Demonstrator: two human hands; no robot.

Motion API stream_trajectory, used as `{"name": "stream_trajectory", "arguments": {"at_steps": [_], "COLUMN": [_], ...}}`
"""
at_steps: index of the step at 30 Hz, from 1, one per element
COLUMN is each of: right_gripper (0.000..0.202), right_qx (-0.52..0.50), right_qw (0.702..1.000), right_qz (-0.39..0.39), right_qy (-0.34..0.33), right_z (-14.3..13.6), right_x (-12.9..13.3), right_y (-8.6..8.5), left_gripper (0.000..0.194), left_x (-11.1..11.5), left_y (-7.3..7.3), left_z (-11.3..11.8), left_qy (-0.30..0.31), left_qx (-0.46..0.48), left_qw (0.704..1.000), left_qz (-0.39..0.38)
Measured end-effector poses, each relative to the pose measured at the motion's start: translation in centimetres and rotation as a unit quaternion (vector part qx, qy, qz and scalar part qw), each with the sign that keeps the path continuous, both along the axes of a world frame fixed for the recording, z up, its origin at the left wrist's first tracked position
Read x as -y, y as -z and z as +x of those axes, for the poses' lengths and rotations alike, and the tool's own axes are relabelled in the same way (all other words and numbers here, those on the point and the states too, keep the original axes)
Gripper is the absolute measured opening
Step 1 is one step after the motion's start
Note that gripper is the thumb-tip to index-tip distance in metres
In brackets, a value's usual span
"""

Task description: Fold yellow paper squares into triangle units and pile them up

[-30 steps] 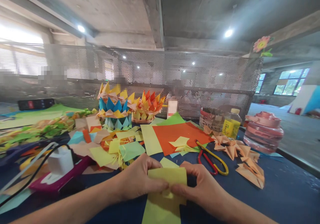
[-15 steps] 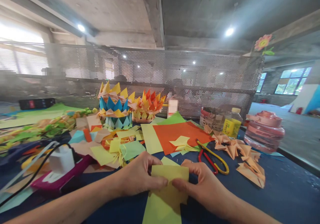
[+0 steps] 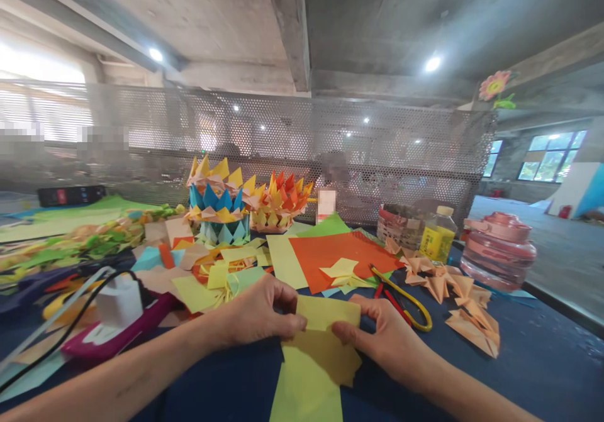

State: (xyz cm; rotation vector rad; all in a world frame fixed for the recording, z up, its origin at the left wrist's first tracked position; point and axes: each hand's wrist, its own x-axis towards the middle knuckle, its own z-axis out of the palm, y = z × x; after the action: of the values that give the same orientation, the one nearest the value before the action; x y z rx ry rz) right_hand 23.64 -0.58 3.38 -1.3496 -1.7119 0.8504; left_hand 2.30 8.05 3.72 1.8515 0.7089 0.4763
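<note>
Between my two hands is a piece of yellow paper (image 3: 329, 312), held upright just above the table. My left hand (image 3: 271, 312) pinches its left edge between thumb and bent fingers. At the right edge my right hand (image 3: 372, 331) grips it, thumb on the near face and fingers behind. Below it, more yellow paper (image 3: 309, 394) lies on the dark blue table cover, in shadow near the hands. Yellow-and-red-handled scissors (image 3: 403, 299) lie just beyond my right hand. Left of them, a folded yellow paper piece (image 3: 343, 270) rests on an orange sheet (image 3: 302, 255).
Folded-paper crowns (image 3: 221, 202) stand behind the paper scraps. On the left is a purple-and-white power strip (image 3: 104, 337) with a plug and cables. Folded peach pieces (image 3: 472, 321), a yellow-labelled bottle (image 3: 438, 236) and a pink water jug (image 3: 500, 252) sit to the right. A perforated screen (image 3: 264, 126) stands behind.
The held yellow paper has shifted slightly right and its upper part shows more. My left thumb has slid toward the left edge, and my right thumb has moved a little right.
</note>
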Motion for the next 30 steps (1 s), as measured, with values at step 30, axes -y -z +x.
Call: {"name": "stream_trajectory", "arguments": {"at_steps": [30], "right_gripper": [0.045], "right_qx": [0.039], "right_qw": [0.998], "right_qz": [0.041], "right_qy": [0.004], "right_z": [0.9], "right_x": [-0.8], "right_y": [0.5], "left_gripper": [0.039], "left_x": [-1.4], "left_y": [-0.9], "left_z": [-0.5], "left_qy": [-0.062], "left_qx": [0.041], "left_qw": [0.997], "left_qz": [0.038]}}
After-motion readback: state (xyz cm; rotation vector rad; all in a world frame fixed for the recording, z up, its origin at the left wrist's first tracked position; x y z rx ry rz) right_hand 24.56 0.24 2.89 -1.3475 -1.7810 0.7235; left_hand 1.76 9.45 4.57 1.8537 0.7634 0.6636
